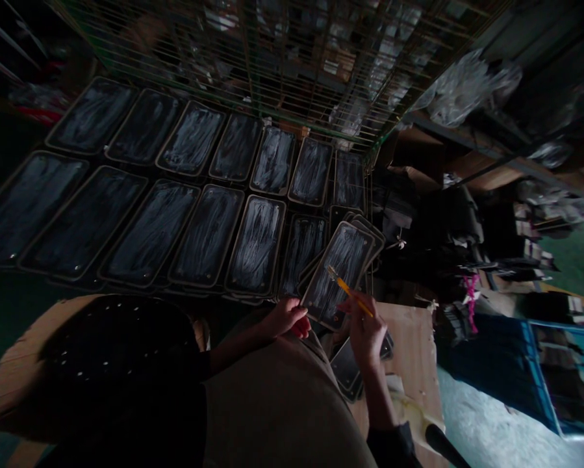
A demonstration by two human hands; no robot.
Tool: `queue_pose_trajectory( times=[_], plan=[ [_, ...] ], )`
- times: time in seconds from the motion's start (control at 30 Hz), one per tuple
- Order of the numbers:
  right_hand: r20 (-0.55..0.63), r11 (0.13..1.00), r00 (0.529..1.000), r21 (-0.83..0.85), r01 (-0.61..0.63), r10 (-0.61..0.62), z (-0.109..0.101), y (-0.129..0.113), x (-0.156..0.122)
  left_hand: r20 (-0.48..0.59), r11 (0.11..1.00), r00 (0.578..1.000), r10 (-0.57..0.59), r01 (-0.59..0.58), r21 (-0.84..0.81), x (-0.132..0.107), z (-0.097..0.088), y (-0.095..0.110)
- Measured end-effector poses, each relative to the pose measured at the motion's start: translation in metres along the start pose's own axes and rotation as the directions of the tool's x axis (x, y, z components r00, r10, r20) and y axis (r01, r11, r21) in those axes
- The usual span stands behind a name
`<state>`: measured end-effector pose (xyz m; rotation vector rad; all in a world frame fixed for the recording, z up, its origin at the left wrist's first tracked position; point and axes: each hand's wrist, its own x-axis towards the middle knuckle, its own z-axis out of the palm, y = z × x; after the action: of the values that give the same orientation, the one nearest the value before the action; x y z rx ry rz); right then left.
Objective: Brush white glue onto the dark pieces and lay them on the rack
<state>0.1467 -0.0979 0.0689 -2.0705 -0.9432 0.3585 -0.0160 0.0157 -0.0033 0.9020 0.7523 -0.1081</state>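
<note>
Extending beyond the left hand (pixel 292 317), a dark streaked panel (pixel 344 255) is pinched at its near-left corner. It is judged stiff, fairly light, perhaps slippery where streaked; best held by its rim. Right of that pinch, a yellow brush (pixel 345 286) is gripped by the right hand (pixel 368 330); leftward, similar panels (pixel 257 244) are laid out.

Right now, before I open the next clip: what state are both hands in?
Left hand: closed on the near corner of a white-streaked black panel.
Right hand: closed, holding a yellow-handled brush over that panel.
</note>
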Motion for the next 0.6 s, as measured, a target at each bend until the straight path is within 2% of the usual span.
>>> queue_pose_trajectory(
  times=[0.07, 0.13, 0.27, 0.4, 0.5, 0.6],
  plan=[
    [0.006, 1.0, 1.0, 0.008, -0.005, 0.005, 0.016, 0.001, -0.005, -0.013, 1.0, 1.0, -0.018, 0.018, 0.023, 0.002, -0.002, 0.001],
    [0.051, 1.0, 0.998, 0.008, -0.023, 0.023, 0.023, 0.0, -0.018, -0.001, 1.0, 1.0, -0.018, 0.018, 0.023, 0.003, -0.004, 0.002],
    [0.153, 0.994, 0.984, 0.039, -0.1, 0.093, 0.019, -0.008, -0.052, 0.039, 1.0, 0.999, 0.002, -0.001, -0.024, 0.003, -0.005, 0.003],
    [0.192, 0.974, 0.965, 0.107, -0.2, 0.177, 0.01, -0.016, -0.077, 0.048, 0.997, 0.999, 0.0, 0.004, -0.076, 0.002, -0.007, 0.005],
    [0.147, 0.959, 0.963, 0.139, -0.246, 0.226, 0.002, -0.014, -0.084, 0.066, 0.997, 0.998, -0.008, 0.013, -0.072, 0.0, -0.009, 0.007],
    [0.034, 0.964, 0.966, 0.07, -0.256, 0.255, -0.009, -0.006, -0.079, 0.048, 0.999, 0.999, -0.004, 0.006, -0.043, -0.002, -0.01, 0.009]
  ],
)
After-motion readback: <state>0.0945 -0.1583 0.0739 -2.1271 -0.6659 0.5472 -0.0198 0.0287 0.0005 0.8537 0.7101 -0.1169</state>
